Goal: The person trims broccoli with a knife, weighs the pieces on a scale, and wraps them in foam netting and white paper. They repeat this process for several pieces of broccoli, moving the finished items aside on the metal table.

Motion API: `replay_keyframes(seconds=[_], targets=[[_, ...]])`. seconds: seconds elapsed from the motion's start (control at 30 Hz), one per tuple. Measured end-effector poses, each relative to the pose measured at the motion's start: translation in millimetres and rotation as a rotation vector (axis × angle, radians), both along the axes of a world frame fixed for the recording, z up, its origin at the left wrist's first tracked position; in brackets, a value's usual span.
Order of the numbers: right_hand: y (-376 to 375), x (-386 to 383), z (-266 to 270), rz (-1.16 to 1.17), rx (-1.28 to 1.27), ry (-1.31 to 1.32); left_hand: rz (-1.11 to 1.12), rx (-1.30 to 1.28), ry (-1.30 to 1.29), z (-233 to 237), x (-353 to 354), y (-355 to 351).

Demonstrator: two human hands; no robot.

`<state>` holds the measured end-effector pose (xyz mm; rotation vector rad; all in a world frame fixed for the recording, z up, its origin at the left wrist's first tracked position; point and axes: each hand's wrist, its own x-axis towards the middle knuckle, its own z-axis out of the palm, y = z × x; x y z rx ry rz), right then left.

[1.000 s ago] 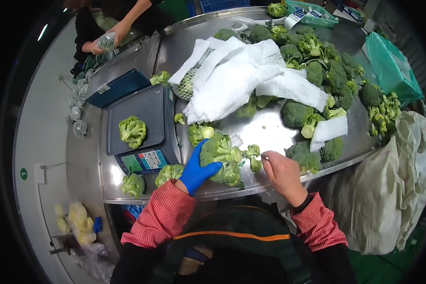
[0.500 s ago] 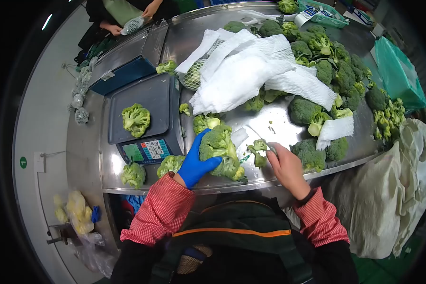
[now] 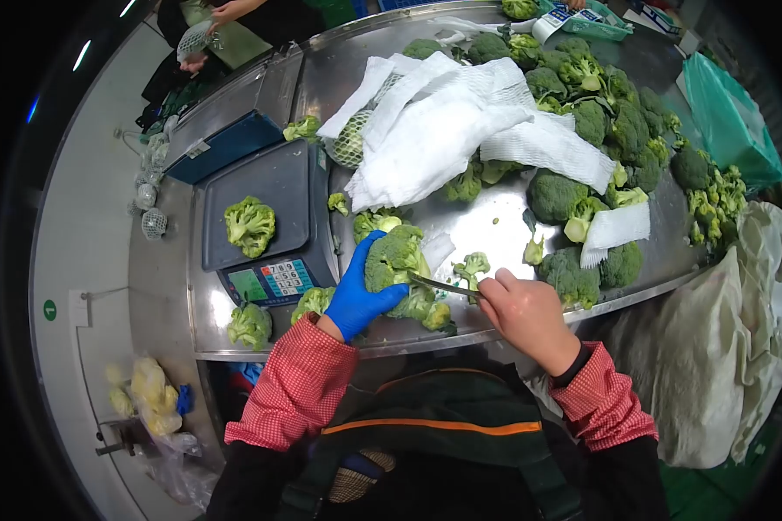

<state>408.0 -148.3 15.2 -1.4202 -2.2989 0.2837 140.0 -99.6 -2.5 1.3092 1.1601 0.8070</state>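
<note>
At the six o'clock edge of the tabletop (image 3: 495, 233), a broccoli head (image 3: 398, 259), judged firm yet crumbly, is clasped around its crown by the curled fingers of the left hand (image 3: 356, 295), a knife (image 3: 439, 284) being clenched in the right hand (image 3: 523, 314).

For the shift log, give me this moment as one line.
left hand: gloved, gripping broccoli head | right hand: holding knife, blade against the head | scale: one floret on it
</note>
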Motion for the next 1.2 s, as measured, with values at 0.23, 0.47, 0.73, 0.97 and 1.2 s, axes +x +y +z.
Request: replay_keyframes(seconds=[0.23,0.47,0.73,0.97,1.2], targets=[[7.0,-1.1,-7.9,-0.04,0.014,-0.027,-0.014,0.136,0.141,5.9,10.7,-5.5],[4.7,17.4,-51.7,-0.152,-0.184,-0.019,0.078,0.271,0.174,1.5,13.1,-10.0],[4.3,-2.7,-15.8,-0.139,-0.143,0.192,0.054,0.292,0.201,-4.1,13.5,-7.0],[12.2,-7.2,-13.2,-0.068,-0.084,-0.056,0.021,0.375,0.321,14.4,12.6,-7.1],[10.4,8.4,-43.2,-0.261,-0.387,0.294,0.105,0.234,0.162,4.1,-12.5,-6.3]])
